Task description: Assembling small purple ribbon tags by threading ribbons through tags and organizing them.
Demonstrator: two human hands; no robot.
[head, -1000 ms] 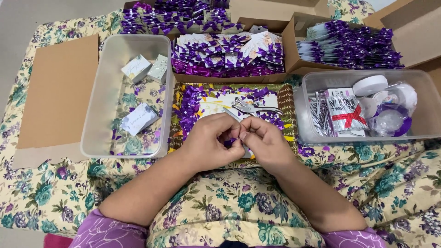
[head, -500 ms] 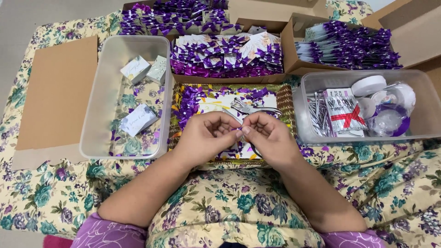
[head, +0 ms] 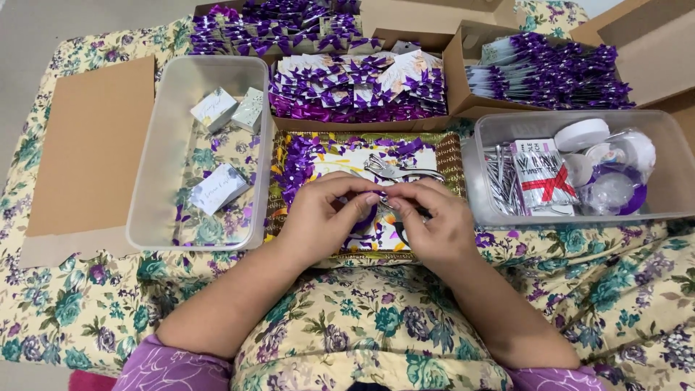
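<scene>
between our fingertips, over the patterned tray (head: 449, 156), we pinch a small purple ribbon piece (head: 382, 196); our left hand (head: 327, 217) and right hand (head: 427, 221) are together, thumbs and forefingers closed on it. just beyond them on the tray lies a metal hole punch (head: 394, 170) among scattered purple ribbon bows (head: 304, 156).

to our left a clear plastic bin (head: 156, 145) holds three small white gift boxes (head: 217, 188), two at its far end, one nearer. to our right a second clear bin (head: 673, 192) holds a bundle of silver twist ties (head: 503, 177), a white packet with a red cross mark (head: 543, 177), white tape rolls (head: 581, 134) and a purple-rimmed spool (head: 615, 192). behind the tray, cardboard boxes (head: 460, 65) are packed with rows of purple-bowed cards (head: 358, 87).

the tray is hemmed by bins on both sides and boxes behind, so open room is only toward us. a flat brown cardboard sheet (head: 90, 145) lies at far left. everything rests on a floral cloth (head: 87, 304), yellow with teal and purple flowers; grey floor (head: 29, 36) shows at the upper left.
</scene>
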